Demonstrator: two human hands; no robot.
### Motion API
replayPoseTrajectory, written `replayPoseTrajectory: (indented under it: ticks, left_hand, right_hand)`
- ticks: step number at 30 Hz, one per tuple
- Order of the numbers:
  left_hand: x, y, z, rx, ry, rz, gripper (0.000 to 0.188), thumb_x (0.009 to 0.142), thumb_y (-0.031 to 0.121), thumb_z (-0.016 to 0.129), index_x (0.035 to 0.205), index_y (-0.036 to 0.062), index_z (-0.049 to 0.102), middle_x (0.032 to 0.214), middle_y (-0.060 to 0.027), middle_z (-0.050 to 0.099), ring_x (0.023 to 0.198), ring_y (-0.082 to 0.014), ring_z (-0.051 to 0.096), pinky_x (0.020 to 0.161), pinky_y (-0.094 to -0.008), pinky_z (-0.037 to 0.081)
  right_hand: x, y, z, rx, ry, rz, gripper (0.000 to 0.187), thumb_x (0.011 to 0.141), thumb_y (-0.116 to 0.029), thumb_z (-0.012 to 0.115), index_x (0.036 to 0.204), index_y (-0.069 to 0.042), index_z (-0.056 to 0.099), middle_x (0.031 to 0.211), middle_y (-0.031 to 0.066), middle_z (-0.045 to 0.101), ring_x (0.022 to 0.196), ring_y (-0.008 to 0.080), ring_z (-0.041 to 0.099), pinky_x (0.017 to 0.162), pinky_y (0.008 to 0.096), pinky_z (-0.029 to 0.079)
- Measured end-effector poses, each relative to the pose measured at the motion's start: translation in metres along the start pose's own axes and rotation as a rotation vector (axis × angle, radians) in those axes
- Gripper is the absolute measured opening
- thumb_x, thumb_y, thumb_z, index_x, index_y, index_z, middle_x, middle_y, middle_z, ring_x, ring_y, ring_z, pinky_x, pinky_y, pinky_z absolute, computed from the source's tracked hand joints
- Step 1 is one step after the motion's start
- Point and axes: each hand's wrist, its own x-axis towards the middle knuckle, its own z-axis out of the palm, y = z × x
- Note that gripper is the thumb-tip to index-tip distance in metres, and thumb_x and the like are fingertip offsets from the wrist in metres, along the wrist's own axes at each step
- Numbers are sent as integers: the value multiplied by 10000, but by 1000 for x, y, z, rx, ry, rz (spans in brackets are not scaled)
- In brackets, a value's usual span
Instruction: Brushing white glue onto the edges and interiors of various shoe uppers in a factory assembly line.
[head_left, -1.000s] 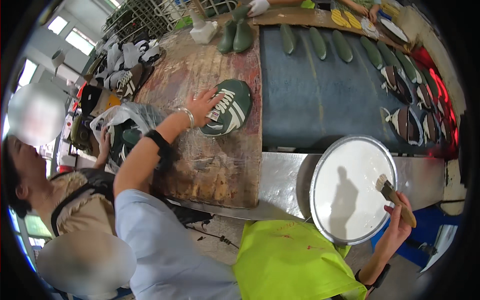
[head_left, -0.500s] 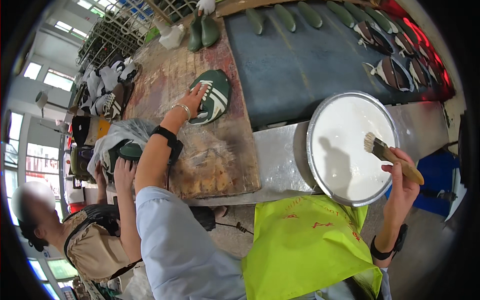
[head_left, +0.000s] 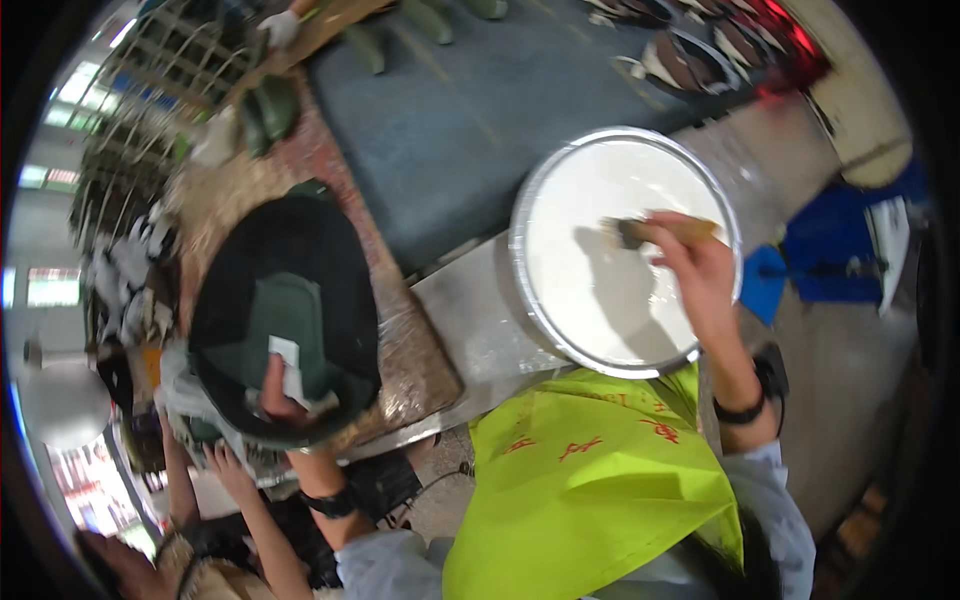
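Raised close to the camera at the left is a green shoe upper, its open, black-lined underside facing me. My left hand grips its near edge, with the thumb over the inside beside a small white label. At the right, my right hand holds a wooden-handled paintbrush, slightly blurred, above a large round metal tub. Thick white liquid fills the tub. Whether the bristles touch the liquid, I cannot tell.
A stained wooden board lies under the upper. Beyond it, a dark belt carries green shoe lasts and brown uppers. Two green lasts stand at the board's far end. A co-worker's hands are at the lower left.
My left hand has lifted the upper from the board toward me, turning its underside up. My right hand has moved the brush left over the tub. The whole view has shifted.
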Motion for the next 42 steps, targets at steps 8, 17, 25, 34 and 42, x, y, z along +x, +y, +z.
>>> replayPoseTrajectory:
  ticks: [8, 17, 25, 34, 42]
  left_hand:
    - [48, 124, 97, -1004, -582, -344, 358, 776, -26, 615, 1124, -59, 537, 1116, -184, 578, 951, -246, 600, 845, -330, 511]
    - [87, 152, 145, -793, -944, 8, 318, 826, 79, 587, 1121, -34, 547, 1115, -157, 582, 957, -220, 600, 864, -336, 501]
    - [94, 180, 161, -645, -1052, 191, 304, 843, 117, 575, 1110, -27, 558, 1107, -143, 588, 946, -217, 604, 870, -342, 497]
    - [117, 162, 133, -600, -772, -501, 295, 862, 160, 562, 1097, -19, 570, 1098, -127, 595, 934, -213, 607, 878, -349, 493]
    - [75, 166, 157, -823, -640, -499, 303, 874, 163, 541, 1119, -14, 560, 1122, -121, 583, 961, -212, 592, 889, -350, 485]
  right_hand:
    - [34, 36, 17, -426, -22, -222, 95, 848, -61, 561, 895, 9, 603, 822, 156, 634, 687, 261, 626, 607, 291, 487]
    - [19, -6, -1, 149, -272, -237, 116, 877, -27, 527, 968, 21, 583, 886, 63, 618, 849, 121, 595, 777, 256, 474]
    - [26, -20, -1, 27, -255, -518, 90, 838, -37, 561, 914, -6, 597, 869, 99, 619, 796, 207, 619, 737, 290, 480]
    - [-5, 10, -18, -215, -91, -302, 132, 839, -103, 587, 907, 9, 608, 763, 121, 647, 682, 215, 647, 632, 295, 493]
    - [-17, 22, 12, 71, 130, -82, 164, 873, -128, 571, 906, 27, 613, 705, 129, 638, 599, 186, 611, 562, 283, 474]
